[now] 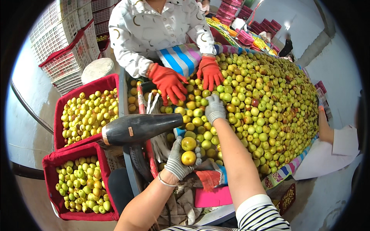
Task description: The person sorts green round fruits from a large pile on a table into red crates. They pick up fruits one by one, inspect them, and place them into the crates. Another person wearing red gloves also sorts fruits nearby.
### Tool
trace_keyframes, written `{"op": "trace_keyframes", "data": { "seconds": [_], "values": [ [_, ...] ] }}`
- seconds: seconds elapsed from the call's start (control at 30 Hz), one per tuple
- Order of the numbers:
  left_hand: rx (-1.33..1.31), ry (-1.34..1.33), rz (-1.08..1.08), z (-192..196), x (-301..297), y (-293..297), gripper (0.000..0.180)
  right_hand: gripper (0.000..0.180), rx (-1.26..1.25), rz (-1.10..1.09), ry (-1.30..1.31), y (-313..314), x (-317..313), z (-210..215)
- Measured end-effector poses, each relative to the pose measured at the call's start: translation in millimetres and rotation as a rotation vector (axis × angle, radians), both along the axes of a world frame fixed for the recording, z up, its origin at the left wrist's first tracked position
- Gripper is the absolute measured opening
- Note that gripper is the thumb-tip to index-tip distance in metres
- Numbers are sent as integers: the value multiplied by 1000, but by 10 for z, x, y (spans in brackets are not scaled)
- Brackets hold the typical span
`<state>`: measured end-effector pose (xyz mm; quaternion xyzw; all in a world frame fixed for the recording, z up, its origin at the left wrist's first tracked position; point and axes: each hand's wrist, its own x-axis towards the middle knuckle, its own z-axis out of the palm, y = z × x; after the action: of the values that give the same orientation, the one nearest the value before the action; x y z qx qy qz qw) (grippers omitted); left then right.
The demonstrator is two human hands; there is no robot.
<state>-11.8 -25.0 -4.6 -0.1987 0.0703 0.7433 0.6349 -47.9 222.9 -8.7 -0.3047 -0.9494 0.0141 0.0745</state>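
A large heap of green and yellow-brown jujubes (pixel 266 111) covers the sorting table. My left hand (pixel 178 161), in a grey striped glove, is closed around a couple of jujubes (pixel 188 158) at the heap's near left edge. Further forward, my right hand (pixel 214 109), gloved alike, rests on the fruit with its fingers apart; their tips are partly hidden among the jujubes. Across from me, a co-worker's red-gloved hands (pixel 168 82) lie spread on the far left part of the heap.
A black hair-dryer-shaped blower (pixel 142 128) juts over the table's left edge. Two red-lined crates (pixel 47 169) of jujubes stand at left, below stacked white crates (pixel 54 34). A pink sheet (pixel 213 196) lies by my forearms. Another person's arm (pixel 325 127) reaches in at right.
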Motion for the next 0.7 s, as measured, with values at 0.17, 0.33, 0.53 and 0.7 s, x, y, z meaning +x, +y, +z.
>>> {"op": "trace_keyframes", "data": {
  "seconds": [0.17, 0.33, 0.53, 0.7],
  "values": [
    [57, 2, 48, -23, -21, -22, 55, 38, -134, 134, 3, -268, 270, -57],
    [-111, 62, 95, 86, 0, 23, 57, 44, -211, 281, -77, -577, 807, 63],
    [-193, 243, 78, 61, -2, 7, 61, 48, -453, 467, 450, -950, 1327, 355],
    [-55, 343, -55, 214, 22, -39, 65, 51, -607, 473, 485, -1065, 1530, 441]
  ]
}}
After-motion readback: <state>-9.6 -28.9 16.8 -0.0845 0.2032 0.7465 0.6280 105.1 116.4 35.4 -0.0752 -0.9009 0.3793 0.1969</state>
